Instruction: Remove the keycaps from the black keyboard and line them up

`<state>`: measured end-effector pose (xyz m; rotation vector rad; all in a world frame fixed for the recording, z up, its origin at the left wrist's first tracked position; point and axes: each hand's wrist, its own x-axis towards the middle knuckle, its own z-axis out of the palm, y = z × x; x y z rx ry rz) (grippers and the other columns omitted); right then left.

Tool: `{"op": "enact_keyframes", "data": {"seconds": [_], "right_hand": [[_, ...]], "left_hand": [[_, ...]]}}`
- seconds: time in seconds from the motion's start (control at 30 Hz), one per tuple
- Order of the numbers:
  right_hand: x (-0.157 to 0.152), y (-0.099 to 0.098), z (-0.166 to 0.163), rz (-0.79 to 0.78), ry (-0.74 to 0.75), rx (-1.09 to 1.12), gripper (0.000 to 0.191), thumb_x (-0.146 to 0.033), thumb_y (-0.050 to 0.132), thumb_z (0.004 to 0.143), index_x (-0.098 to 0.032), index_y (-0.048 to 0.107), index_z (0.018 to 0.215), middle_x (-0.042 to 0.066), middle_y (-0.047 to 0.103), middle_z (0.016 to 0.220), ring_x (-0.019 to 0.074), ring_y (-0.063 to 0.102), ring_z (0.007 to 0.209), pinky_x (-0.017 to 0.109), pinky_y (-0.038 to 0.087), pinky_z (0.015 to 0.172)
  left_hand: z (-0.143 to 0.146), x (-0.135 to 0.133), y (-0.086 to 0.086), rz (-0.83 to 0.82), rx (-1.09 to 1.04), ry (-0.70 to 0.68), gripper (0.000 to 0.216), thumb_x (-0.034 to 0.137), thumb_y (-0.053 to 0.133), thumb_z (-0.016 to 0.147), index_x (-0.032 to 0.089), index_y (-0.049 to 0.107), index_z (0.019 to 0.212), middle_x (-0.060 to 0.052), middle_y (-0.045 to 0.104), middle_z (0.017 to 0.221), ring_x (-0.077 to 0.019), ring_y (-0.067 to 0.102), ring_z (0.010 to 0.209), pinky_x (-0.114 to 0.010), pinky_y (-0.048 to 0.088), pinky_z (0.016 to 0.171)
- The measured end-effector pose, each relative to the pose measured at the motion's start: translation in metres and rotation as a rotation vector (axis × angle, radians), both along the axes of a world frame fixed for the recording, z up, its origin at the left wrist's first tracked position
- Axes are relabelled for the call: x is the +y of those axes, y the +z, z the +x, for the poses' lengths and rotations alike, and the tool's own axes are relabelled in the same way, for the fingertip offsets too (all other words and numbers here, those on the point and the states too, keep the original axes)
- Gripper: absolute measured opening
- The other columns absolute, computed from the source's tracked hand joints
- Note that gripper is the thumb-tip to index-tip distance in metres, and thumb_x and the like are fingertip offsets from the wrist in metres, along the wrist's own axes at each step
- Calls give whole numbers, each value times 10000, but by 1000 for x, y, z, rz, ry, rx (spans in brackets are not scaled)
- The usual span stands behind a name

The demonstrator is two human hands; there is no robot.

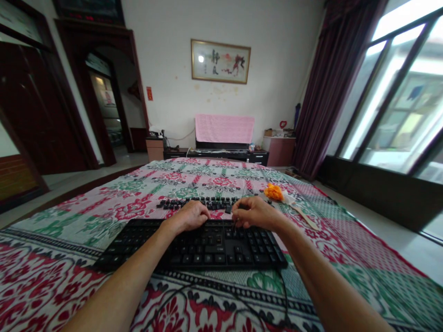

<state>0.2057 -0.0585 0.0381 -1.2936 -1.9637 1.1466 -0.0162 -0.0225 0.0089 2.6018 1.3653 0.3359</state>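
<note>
Left hand [192, 215]: fingers curled inward at the keyboard's far edge; whether anything is held cannot be told. Right hand [254, 213]: thumb and forefinger drawn together above the keyboard's far side, right of its middle — what lies between them is too small to tell.

Black computer keyboard [204, 246]: flat on a floral-patterned cloth [86, 226], beneath both hands. Black cable [285, 290]: on the near side of the keyboard, toward its right end.

Loose black keycaps [216, 203]: rows just beyond the keyboard. Orange crumpled item [273, 192]: beyond the keyboard's right end; pale flat stick [306, 218] nearby.

Pink cover [224, 128] and gold-framed picture [220, 61]: well beyond the keyboard — picture higher, on the wall.
</note>
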Motion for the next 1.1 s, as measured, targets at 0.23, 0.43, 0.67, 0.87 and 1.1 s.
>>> {"op": "enact_keyframes", "data": {"seconds": [0.23, 0.43, 0.67, 0.87, 1.1], "right_hand": [[7, -7, 4, 18, -38, -3, 203, -320, 487, 753, -135, 572, 744, 48, 640, 675, 104, 605, 574, 182, 472, 487], [9, -13, 5, -6, 51, -4, 175, -275, 561, 688, -152, 566, 812, 27, 648, 666, 105, 598, 574, 199, 477, 516], [4, -7, 5, -30, 122, -9, 195, -302, 596, 663, -149, 573, 781, 0, 626, 630, 87, 565, 551, 187, 453, 504], [4, -7, 7, -34, 146, -18, 216, -334, 607, 658, -146, 578, 760, 1, 615, 611, 87, 559, 539, 193, 455, 502], [3, -6, 7, -26, 142, -40, 219, -338, 601, 664, -145, 588, 768, 10, 622, 621, 97, 566, 550, 205, 465, 506]], "left_hand": [[-3, 1, 2, -51, 11, -7, 307, 200, 444, 691, 212, 698, 862, -4, 692, 841, -133, 599, 767, -202, 396, 711], [-4, 1, 1, -42, 24, -7, 293, 216, 455, 696, 209, 698, 858, -9, 690, 819, -140, 598, 762, -208, 394, 710], [-4, 2, 0, -59, 8, -13, 297, 199, 456, 682, 211, 697, 856, -2, 688, 819, -136, 594, 762, -198, 396, 698], [-5, 3, -1, -94, -13, -24, 301, 189, 456, 674, 209, 695, 855, 2, 685, 824, -129, 591, 770, -190, 393, 714], [-7, 3, -1, -107, -12, -29, 288, 203, 469, 681, 203, 688, 868, 7, 681, 805, -123, 584, 753, -180, 386, 682]]}}
